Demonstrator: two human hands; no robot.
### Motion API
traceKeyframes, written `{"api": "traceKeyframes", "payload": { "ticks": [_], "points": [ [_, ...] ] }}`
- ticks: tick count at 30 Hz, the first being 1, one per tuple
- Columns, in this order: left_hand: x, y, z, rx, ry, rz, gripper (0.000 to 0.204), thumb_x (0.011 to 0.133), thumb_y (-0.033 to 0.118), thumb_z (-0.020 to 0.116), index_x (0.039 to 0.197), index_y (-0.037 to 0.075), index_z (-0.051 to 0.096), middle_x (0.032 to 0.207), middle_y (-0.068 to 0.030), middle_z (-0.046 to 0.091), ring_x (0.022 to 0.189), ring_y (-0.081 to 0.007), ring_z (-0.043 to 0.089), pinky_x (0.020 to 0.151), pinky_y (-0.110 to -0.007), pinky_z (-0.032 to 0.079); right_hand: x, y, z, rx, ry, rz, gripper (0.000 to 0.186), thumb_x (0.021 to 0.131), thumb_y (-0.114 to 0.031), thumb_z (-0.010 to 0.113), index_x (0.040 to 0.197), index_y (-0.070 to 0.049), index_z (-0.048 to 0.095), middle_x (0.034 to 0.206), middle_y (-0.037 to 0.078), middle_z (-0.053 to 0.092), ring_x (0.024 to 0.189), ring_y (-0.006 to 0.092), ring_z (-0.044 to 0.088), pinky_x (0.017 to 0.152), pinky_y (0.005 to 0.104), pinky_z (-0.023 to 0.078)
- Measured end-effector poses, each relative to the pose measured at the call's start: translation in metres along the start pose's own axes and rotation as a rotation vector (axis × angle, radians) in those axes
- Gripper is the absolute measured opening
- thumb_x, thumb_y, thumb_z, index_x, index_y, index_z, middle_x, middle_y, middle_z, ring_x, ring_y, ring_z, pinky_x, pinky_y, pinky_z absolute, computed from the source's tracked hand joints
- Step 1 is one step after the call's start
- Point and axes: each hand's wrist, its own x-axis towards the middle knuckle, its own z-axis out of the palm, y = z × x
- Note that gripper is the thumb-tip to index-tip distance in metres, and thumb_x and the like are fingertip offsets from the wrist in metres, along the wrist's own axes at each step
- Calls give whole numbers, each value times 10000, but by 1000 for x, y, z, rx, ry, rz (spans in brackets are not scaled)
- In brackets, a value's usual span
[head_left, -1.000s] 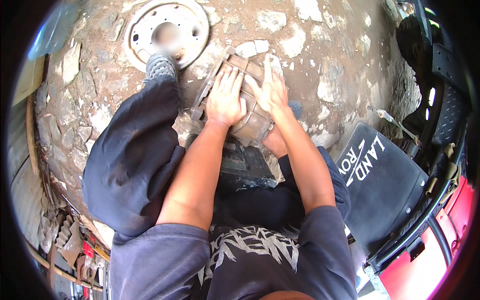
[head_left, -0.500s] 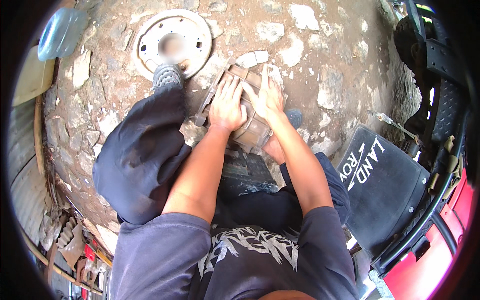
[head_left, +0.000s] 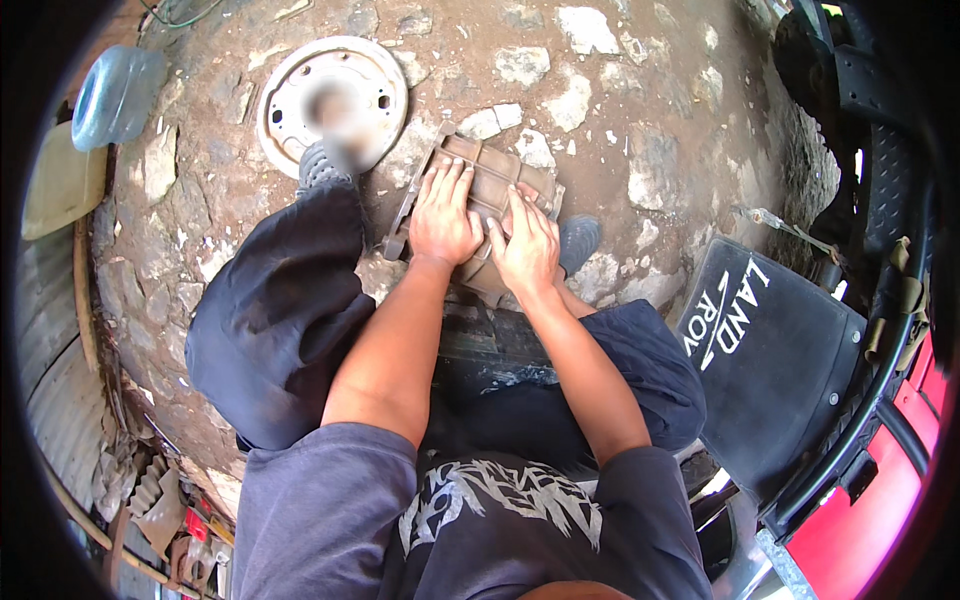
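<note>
A brown, ribbed metal casing [head_left: 490, 182] with a flange along its left side lies tilted between my feet. My left hand [head_left: 445, 222] rests flat on its upper face, fingers stretched out and lying along the ribs. On the right part of the casing is my right hand [head_left: 528, 248], its fingers slightly bent with the tips touching the surface and the thumb apart. No separate object shows in either hand. The underside of the casing is hidden.
A pale round wheel rim [head_left: 385, 130] lies on the stony ground ahead, by my left shoe [head_left: 322, 168]. A blue plastic bottle [head_left: 120, 97] and yellowish container [head_left: 65, 185] stand far left. At right are a black mudflap [head_left: 765, 390] and red vehicle bodywork [head_left: 860, 530].
My right hand has drawn back toward me over the casing, and its fingers, stretched before, are now more bent. The left hand stays flat on the casing. The view has shifted slightly.
</note>
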Motion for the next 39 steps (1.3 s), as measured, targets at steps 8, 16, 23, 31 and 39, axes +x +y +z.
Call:
{"api": "traceKeyframes", "payload": {
  "ticks": [8,16,23,31,39],
  "points": [
    [-5,-1,1,-3,39,24,666,828,180,650,1464,-8,599,1552,-219,582,1508,-372,482,1326,-488,286,-16,-4,30,130,339,-29,513,1021,-197,662,1485,12,607,1467,234,661,1396,383,612,1213,507,421],
    [5,-4,4,20,58,12,565,860,204,673,1386,-2,653,1502,-200,630,1472,-355,523,1306,-479,312,-11,0,32,105,376,-67,428,1039,-103,617,1456,-13,653,1439,205,689,1364,405,635,1191,503,460],
    [7,-25,-20,327,35,71,574,1007,338,566,1520,81,579,1621,-172,503,1527,-358,428,1293,-575,267,-17,-1,28,411,462,59,401,1099,-138,568,1478,-26,637,1420,236,690,1336,400,657,1114,478,523],
    [9,-21,-23,211,-95,-38,586,1014,388,573,1567,194,564,1676,-158,439,1511,-367,441,1199,-534,413,28,-27,-1,355,610,180,464,1172,-363,458,1503,-93,639,1348,208,738,1218,396,734,982,461,582],
    [6,-12,-28,177,-138,-59,604,1002,396,578,1567,184,566,1691,-156,426,1507,-379,446,1194,-538,419,53,-7,15,173,98,53,402,1122,-225,555,1476,-60,651,1510,201,641,1418,372,602,1180,459,481]
  ]
}}
